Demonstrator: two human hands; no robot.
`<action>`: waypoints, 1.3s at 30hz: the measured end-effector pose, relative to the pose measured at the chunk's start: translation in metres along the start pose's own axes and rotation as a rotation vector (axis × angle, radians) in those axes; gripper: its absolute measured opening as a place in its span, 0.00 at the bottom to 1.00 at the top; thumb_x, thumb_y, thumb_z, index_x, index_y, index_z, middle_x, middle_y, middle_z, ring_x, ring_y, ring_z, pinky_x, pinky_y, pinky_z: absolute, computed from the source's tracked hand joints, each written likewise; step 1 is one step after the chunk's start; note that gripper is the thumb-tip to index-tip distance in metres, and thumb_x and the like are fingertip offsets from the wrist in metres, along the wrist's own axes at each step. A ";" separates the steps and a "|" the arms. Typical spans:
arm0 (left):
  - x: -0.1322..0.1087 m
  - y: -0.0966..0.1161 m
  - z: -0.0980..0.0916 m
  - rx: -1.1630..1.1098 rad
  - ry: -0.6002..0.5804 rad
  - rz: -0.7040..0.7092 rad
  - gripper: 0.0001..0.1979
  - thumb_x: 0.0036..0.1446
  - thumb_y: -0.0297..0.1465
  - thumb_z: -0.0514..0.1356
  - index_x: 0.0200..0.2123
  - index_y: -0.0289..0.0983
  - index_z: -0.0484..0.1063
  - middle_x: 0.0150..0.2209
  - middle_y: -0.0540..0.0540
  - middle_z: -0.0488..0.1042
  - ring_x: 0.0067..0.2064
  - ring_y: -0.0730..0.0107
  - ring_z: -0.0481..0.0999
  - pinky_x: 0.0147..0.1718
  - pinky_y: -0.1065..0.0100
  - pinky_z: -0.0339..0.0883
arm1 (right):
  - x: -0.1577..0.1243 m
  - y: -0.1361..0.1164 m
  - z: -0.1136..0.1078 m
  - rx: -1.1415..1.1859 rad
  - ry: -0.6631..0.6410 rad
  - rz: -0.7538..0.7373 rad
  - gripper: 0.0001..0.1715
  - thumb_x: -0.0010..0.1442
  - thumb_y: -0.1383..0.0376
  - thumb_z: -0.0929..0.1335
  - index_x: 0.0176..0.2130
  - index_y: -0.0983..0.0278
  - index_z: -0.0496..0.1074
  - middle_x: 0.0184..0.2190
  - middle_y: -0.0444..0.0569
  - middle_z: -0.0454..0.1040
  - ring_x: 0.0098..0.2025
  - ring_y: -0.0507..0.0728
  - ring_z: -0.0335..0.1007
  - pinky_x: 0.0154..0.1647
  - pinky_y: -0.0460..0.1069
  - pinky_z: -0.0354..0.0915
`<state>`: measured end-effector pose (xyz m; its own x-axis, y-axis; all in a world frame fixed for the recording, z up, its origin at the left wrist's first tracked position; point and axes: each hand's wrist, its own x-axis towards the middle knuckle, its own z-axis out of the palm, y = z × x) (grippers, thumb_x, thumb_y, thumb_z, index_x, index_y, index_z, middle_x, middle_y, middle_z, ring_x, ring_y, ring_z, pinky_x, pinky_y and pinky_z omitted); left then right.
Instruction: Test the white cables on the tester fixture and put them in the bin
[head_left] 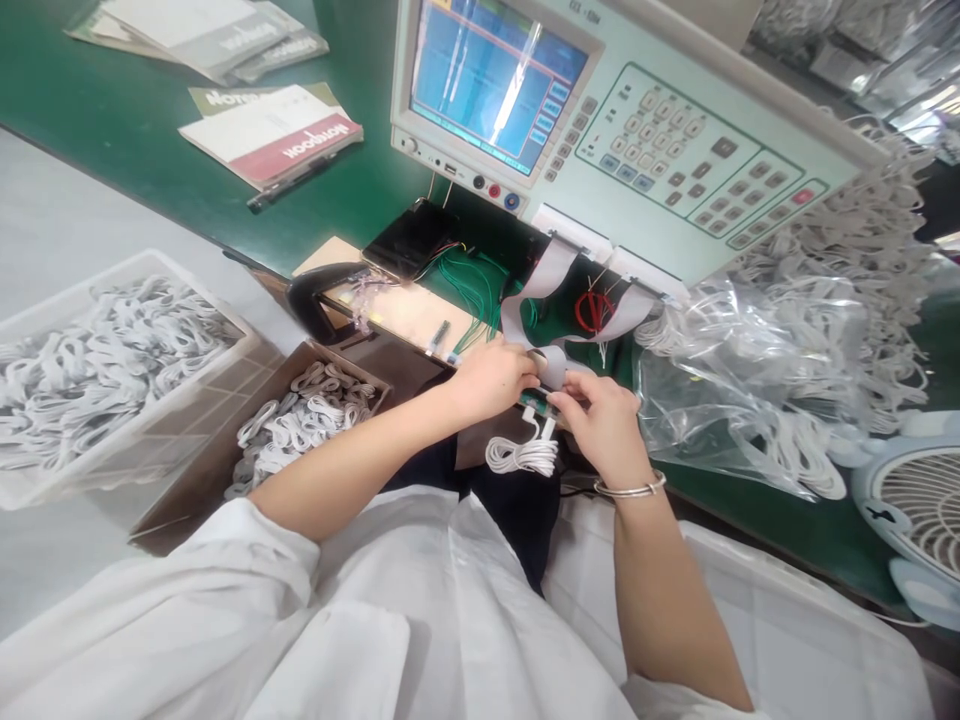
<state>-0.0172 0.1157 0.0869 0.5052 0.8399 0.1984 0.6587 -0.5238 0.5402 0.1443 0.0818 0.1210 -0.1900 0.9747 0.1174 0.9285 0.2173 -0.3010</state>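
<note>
My left hand (495, 380) is closed at the left end of a small green circuit board (534, 397), its fingers curled by a grey ribbon cable (553, 368). On the board's right end, the thumb and fingers of my right hand (606, 422) are pinched together. A coiled white cable (521, 455) hangs below the board, its plugs up against the board's lower edge. My fingers hide part of the board, so how fully the plugs sit cannot be seen. Two ribbon cables run up from there to a bench tester (637, 130) with a lit screen.
Coiled cables fill a white bin (142, 470) and a cardboard box (187, 500) at left. Notebooks (270, 125) and a pen (304, 180) lie on the green table (97, 90). A phone (409, 240) lies below the tester. Bagged cables (720, 370) and a fan (915, 500) stand right.
</note>
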 end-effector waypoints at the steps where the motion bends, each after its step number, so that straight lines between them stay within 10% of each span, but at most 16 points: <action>1: -0.001 0.000 0.000 -0.002 0.004 0.004 0.11 0.52 0.34 0.51 0.29 0.38 0.72 0.30 0.47 0.71 0.34 0.64 0.67 0.36 0.64 0.58 | 0.000 0.000 0.001 -0.003 0.003 -0.001 0.10 0.48 0.63 0.67 0.34 0.62 0.70 0.26 0.45 0.72 0.33 0.55 0.65 0.37 0.50 0.55; 25: -0.010 0.019 0.001 -0.218 0.123 -0.055 0.08 0.48 0.35 0.57 0.27 0.36 0.72 0.26 0.49 0.73 0.31 0.71 0.69 0.33 0.70 0.60 | 0.019 -0.015 -0.033 -0.119 -0.380 -0.013 0.08 0.46 0.61 0.66 0.21 0.63 0.66 0.19 0.41 0.69 0.26 0.51 0.64 0.23 0.44 0.45; 39: 0.002 0.018 0.009 -0.253 0.124 -0.102 0.05 0.44 0.33 0.61 0.22 0.39 0.69 0.27 0.50 0.72 0.35 0.66 0.67 0.35 0.67 0.58 | 0.034 -0.008 -0.022 -0.308 -0.379 -0.015 0.04 0.47 0.65 0.65 0.23 0.62 0.67 0.22 0.48 0.71 0.31 0.59 0.68 0.25 0.47 0.46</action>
<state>0.0003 0.1066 0.0892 0.3618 0.9053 0.2225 0.5348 -0.3971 0.7459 0.1377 0.1117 0.1485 -0.2537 0.9342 -0.2509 0.9651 0.2618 -0.0011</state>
